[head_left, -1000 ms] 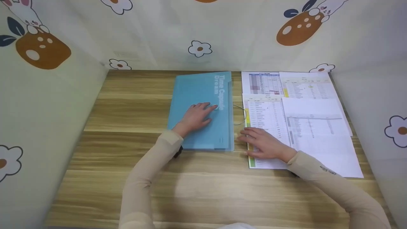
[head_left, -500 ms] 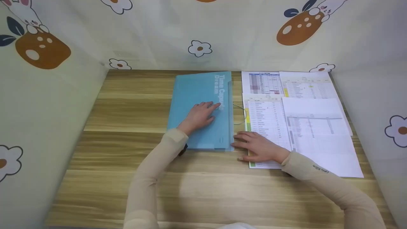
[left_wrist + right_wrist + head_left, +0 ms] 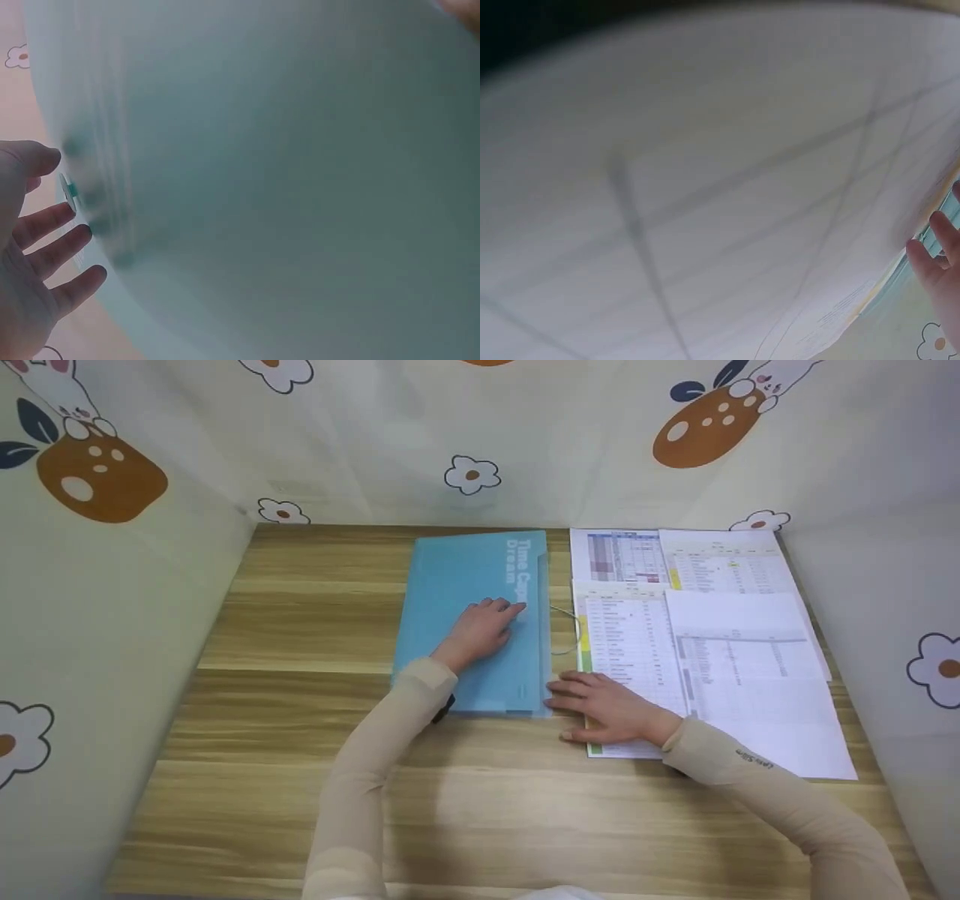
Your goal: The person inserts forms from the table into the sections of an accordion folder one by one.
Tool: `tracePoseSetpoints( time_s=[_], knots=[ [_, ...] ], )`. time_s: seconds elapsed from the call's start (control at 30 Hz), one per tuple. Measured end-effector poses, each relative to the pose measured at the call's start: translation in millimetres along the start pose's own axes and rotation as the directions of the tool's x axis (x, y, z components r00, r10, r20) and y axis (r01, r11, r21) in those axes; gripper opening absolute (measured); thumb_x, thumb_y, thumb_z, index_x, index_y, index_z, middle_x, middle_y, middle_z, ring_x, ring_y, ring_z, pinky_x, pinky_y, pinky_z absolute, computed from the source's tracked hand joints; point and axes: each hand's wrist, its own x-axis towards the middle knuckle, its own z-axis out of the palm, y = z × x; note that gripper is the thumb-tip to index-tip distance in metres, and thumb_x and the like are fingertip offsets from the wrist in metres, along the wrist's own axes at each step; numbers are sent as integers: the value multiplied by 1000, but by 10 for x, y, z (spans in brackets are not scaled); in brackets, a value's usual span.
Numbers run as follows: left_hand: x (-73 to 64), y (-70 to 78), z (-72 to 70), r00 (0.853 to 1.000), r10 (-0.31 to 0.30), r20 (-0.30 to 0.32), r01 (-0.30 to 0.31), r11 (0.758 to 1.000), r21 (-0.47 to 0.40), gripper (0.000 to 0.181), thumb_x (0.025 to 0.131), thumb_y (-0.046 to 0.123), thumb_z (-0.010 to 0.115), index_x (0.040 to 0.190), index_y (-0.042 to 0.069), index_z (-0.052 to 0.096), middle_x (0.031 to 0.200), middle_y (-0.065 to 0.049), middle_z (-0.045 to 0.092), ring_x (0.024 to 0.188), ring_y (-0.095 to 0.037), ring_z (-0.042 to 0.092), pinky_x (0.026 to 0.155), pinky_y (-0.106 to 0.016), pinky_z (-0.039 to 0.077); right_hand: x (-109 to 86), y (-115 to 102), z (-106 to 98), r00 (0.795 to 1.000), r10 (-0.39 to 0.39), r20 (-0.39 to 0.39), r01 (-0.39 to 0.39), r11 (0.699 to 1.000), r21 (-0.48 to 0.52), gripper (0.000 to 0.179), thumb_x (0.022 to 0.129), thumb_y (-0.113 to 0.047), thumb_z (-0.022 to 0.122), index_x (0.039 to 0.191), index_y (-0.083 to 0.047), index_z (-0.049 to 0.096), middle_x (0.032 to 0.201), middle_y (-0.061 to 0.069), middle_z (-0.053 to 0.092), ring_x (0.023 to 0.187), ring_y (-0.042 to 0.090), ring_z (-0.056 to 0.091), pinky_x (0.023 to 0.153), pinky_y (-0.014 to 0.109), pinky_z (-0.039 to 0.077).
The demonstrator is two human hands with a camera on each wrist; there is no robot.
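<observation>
"Well, where is the blue folder [image 3: 480, 574] to be found?"

"Directly beneath the left hand [image 3: 480, 631] — it is laid flat, and its far half is spread beyond the fingertips. White lettering [image 3: 517, 561] is seen just past the fingers and is partly covered by them."

"Is anything gripped by that hand?"

"Nothing is seen to be gripped. The fingers are loosely extended, with the palm turned down over the cover. In the left wrist view a small pale disc [image 3: 68, 193] is seen close by the thumb and fingertips; whether it is touched cannot be told."

"And the right hand [image 3: 606, 709]?"

"It is spread, with the thumb held apart and nothing clasped. Its fingertips are placed at the folder's near right edge, while its palm is held over the printed sheets [image 3: 757, 690]; whether they are pressed cannot be told."

"What is set around the two hands?"

"A thin looped cord [image 3: 578, 628] is seen beyond the right fingertips, between folder and sheets. The sheets are overlapped, mostly beyond and to the right of the right hand. Both forearms are covered by beige sleeves [image 3: 349, 799], and everything is borne by a wood-grained table [image 3: 277, 697] — backed, well beyond the hands, by a patterned cloth [image 3: 375, 457]."
</observation>
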Motion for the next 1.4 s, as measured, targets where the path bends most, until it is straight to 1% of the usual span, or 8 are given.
tracePoseSetpoints(
  time_s=[0.27, 0.57, 0.7, 0.8, 0.97, 1.1, 1.2, 1.4],
  knots=[
    [109, 58, -12, 1000, 0, -2, 0, 999, 52, 38, 91, 16, 44, 130, 15, 43, 114, -8, 52, 101, -24, 49, 82, -38, 40, -4, -1, -1, 1000, -2, 17, 2, 1000, 1, 55, 84, -49, 48, 129, -17, 45, 134, 3, 37, 124, 26, 26, 95, 45, 25],
    [190, 91, 27, 999, 46, -28, -42, 990, 136, 30, 91, 12, 45, 121, 14, 47, 101, -9, 56, 89, -25, 53, 73, -37, 44, -4, 0, 3, 999, -23, -22, 23, 1000, -3, 54, 83, -48, 51, 126, -15, 48, 132, 5, 40, 122, 28, 30, 93, 46, 27],
    [217, 97, 61, 999, 40, -29, -36, 991, 131, 27, 92, 12, 44, 118, 15, 48, 101, -9, 56, 88, -25, 53, 73, -36, 44, -5, 0, 2, 1000, -18, -18, 18, 1000, 6, 55, 83, -48, 51, 127, -16, 48, 133, 4, 39, 122, 27, 29, 94, 45, 26],
    [232, 103, 82, 999, 40, -33, -36, 993, 108, 27, 92, 13, 44, 119, 14, 48, 102, -10, 56, 90, -25, 53, 75, -36, 44, -4, 0, 3, 1000, -13, -11, 13, 1000, 10, 55, 83, -48, 51, 128, -17, 47, 133, 4, 39, 123, 27, 29, 94, 45, 26],
    [248, 118, 90, 998, 52, -42, -46, 990, 131, 29, 92, 12, 45, 121, 16, 47, 104, -10, 54, 90, -25, 52, 74, -37, 44, -4, 5, 9, 1000, -6, -4, 6, 1000, 9, 55, 83, -48, 50, 128, -17, 47, 134, 3, 38, 123, 26, 28, 95, 45, 25],
    [253, 143, 60, 999, 34, -16, -32, 991, 128, 35, 93, 11, 43, 127, 20, 44, 117, -12, 49, 104, -29, 47, 83, -40, 40, -7, 6, 9, 1000, -8, -5, 8, 1000, 5, 55, 83, -48, 51, 128, -17, 46, 134, 3, 38, 123, 26, 28, 95, 44, 25],
    [257, 159, 38, 999, 37, -4, -36, 988, 153, 40, 93, 10, 42, 130, 24, 42, 126, -12, 42, 113, -32, 41, 88, -43, 37, -7, 5, 10, 1000, -12, -12, 12, 1000, 1, 55, 83, -48, 52, 128, -17, 47, 133, 4, 38, 123, 27, 29, 94, 45, 26],
    [251, 179, -21, 998, 66, -20, -59, 970, 234, 43, 93, 9, 42, 130, 31, 43, 127, -11, 38, 111, -32, 41, 80, -42, 43, -9, 3, 12, 1000, -15, -25, 15, 1000, 4, 55, 82, -47, 53, 127, -16, 47, 132, 5, 40, 122, 28, 30, 93, 46, 27]
  ],
)
